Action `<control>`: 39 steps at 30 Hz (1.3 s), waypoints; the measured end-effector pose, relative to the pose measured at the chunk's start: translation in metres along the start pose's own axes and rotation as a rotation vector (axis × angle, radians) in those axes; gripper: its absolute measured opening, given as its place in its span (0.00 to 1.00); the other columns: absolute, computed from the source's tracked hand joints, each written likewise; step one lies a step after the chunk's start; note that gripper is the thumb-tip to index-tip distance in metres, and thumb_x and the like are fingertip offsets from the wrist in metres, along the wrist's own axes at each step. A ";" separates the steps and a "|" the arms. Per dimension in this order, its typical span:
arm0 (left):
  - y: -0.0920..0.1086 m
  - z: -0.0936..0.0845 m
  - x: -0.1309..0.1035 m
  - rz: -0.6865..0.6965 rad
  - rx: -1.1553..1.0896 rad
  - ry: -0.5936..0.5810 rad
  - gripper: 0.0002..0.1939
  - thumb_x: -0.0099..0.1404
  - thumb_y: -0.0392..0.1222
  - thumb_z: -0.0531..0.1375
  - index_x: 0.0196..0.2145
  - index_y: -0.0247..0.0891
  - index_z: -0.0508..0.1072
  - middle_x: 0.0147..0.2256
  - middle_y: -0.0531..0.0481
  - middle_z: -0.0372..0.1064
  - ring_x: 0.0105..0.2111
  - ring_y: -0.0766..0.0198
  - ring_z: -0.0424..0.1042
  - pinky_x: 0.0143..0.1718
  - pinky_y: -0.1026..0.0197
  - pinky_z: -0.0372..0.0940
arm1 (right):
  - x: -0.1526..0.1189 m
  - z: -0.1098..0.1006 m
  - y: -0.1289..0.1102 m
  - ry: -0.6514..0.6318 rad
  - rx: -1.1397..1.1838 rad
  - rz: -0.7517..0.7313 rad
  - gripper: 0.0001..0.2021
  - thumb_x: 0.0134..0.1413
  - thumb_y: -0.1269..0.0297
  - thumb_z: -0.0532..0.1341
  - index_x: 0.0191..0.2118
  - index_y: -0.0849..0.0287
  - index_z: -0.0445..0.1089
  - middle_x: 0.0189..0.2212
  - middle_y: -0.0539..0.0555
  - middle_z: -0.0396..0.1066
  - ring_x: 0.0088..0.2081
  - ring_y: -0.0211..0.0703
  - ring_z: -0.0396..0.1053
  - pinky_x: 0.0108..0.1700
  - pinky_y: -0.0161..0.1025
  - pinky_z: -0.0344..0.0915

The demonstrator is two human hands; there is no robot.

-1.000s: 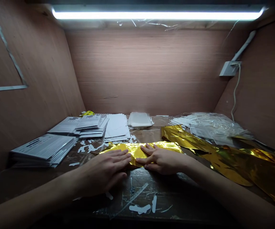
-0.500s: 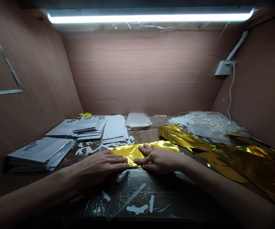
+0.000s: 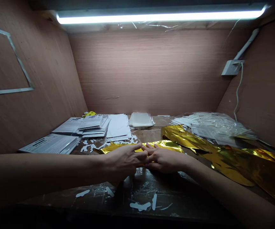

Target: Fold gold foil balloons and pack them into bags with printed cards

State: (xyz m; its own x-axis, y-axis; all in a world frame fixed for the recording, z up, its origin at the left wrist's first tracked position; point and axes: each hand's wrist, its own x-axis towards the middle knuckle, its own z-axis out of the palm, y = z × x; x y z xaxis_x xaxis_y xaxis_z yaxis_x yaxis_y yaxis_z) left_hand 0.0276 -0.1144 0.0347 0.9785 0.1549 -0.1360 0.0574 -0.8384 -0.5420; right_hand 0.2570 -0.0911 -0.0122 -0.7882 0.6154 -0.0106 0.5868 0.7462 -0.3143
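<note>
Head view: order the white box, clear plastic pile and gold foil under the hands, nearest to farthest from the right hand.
1. Gold foil: under the right hand.
2. Clear plastic pile: low, back right.
3. White box: high on the right.

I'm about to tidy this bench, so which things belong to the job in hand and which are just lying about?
In use:
gold foil piece
right hand, on it
left hand, over it

Probably just lying about:
other gold foil, at right
printed packets, at left
white sheets
white scraps
clear plastic
</note>
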 end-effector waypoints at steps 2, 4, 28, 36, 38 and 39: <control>0.002 -0.005 0.006 0.015 0.011 -0.021 0.07 0.40 0.37 0.68 0.21 0.44 0.75 0.48 0.44 0.74 0.57 0.43 0.64 0.66 0.41 0.52 | 0.000 -0.001 0.000 -0.023 0.004 0.002 0.18 0.71 0.53 0.54 0.58 0.45 0.75 0.73 0.53 0.49 0.73 0.61 0.42 0.72 0.63 0.37; 0.004 -0.011 0.009 0.000 0.011 -0.056 0.08 0.43 0.38 0.70 0.23 0.44 0.75 0.46 0.43 0.75 0.53 0.44 0.68 0.60 0.42 0.58 | 0.000 -0.001 -0.001 -0.050 0.005 0.008 0.19 0.71 0.52 0.54 0.60 0.45 0.73 0.73 0.54 0.46 0.74 0.61 0.40 0.72 0.63 0.36; 0.005 0.073 -0.127 -0.812 -0.810 0.883 0.03 0.62 0.36 0.68 0.35 0.41 0.78 0.42 0.49 0.78 0.46 0.58 0.77 0.47 0.58 0.73 | -0.002 -0.009 -0.006 -0.135 0.015 0.082 0.22 0.72 0.53 0.53 0.69 0.39 0.59 0.75 0.55 0.31 0.74 0.63 0.28 0.71 0.64 0.34; -0.037 0.087 -0.098 -0.678 -1.806 0.715 0.47 0.56 0.38 0.74 0.67 0.50 0.57 0.62 0.35 0.67 0.53 0.47 0.76 0.45 0.51 0.76 | 0.000 -0.009 -0.003 -0.150 0.008 0.069 0.23 0.73 0.51 0.51 0.70 0.40 0.57 0.75 0.56 0.32 0.74 0.62 0.27 0.71 0.63 0.31; -0.053 0.088 -0.100 -0.530 -1.756 0.524 0.50 0.52 0.36 0.75 0.68 0.49 0.58 0.62 0.33 0.66 0.55 0.45 0.74 0.48 0.50 0.75 | -0.001 -0.010 -0.003 -0.150 0.020 0.072 0.24 0.72 0.51 0.52 0.70 0.40 0.57 0.75 0.55 0.32 0.74 0.62 0.28 0.71 0.63 0.32; -0.059 0.089 -0.102 -0.485 -1.655 0.458 0.47 0.52 0.36 0.75 0.66 0.47 0.63 0.61 0.33 0.67 0.56 0.44 0.74 0.50 0.49 0.74 | -0.001 -0.010 -0.004 -0.147 0.025 0.070 0.24 0.72 0.50 0.52 0.69 0.39 0.57 0.75 0.55 0.32 0.74 0.61 0.29 0.71 0.63 0.32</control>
State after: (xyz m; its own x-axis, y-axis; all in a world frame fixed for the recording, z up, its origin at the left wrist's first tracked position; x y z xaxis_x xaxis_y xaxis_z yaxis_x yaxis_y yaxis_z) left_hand -0.0929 -0.0340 0.0071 0.7699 0.6221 0.1422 0.1663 -0.4108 0.8964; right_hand 0.2575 -0.0920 -0.0014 -0.7652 0.6204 -0.1719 0.6379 0.6949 -0.3318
